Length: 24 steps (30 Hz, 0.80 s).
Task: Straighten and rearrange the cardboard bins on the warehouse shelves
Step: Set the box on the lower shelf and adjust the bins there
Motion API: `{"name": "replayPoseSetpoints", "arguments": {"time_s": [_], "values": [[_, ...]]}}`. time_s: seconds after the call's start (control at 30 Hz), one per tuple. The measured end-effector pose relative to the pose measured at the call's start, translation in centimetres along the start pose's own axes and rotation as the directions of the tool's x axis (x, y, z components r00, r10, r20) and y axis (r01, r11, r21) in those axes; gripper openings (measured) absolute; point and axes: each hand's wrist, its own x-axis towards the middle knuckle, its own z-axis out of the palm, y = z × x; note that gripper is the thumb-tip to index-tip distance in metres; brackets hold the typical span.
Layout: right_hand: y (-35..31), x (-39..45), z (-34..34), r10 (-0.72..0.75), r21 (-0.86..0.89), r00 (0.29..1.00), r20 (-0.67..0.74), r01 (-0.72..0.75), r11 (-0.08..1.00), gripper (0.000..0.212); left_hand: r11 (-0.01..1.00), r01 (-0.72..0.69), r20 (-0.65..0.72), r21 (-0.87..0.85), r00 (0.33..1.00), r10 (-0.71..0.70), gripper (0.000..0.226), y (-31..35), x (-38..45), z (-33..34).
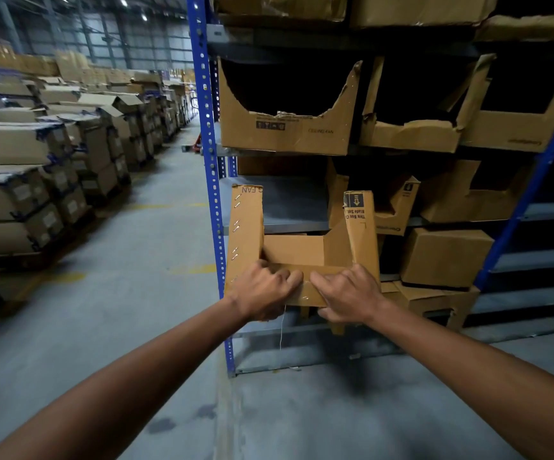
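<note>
Cardboard fills the middle of the view: a brown, open-fronted cardboard bin with stapled side walls (302, 247) is held out in front of the blue slotted steel shelving upright (209, 180), at the height of a bare grey metal shelf (288, 207). Both hands grip its near front lip. The left hand (264, 295) has its fingers curled over the top edge and into the bin near the left wall, with the thumb hidden underneath. The right hand (348, 297) sits just beside it, fingers hooked over the same edge and thumb pressed under the lip, so the cardboard strip lies pinched between fingers and thumb. The fingertips of the two hands nearly meet at the middle of the lip. On the shelf above stands a torn brown bin printed "CEILING FAN" (285, 127), with more ragged bins (411, 131) to its right. Stacked taped cartons (19, 180) line the aisle's far side.
</note>
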Motion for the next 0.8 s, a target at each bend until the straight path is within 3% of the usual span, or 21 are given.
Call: {"name": "replayPoseSetpoints", "arguments": {"time_s": [0.23, 0.57, 0.8], "values": [[0.3, 0.7, -1.8, -0.027, 0.003, 0.999, -0.041, 0.027, 1.000, 0.060, 0.999, 0.028, -0.028, 0.022, 0.999, -0.027, 0.046, -0.6, -0.2, -1.4], [1.0, -0.6, -4.6, 0.005, -0.062, 0.985, -0.171, -0.016, 0.998, 0.059, 0.992, 0.005, -0.189, 0.122, 0.982, 0.019, 0.045, -0.7, -0.1, -5.3], [1.2, -0.4, -4.9, -0.034, -0.072, 0.972, -0.234, 0.017, 0.997, 0.058, 0.996, -0.012, -0.229, 0.087, 0.973, 0.032, 0.045, -1.2, -0.7, -6.5]]}}
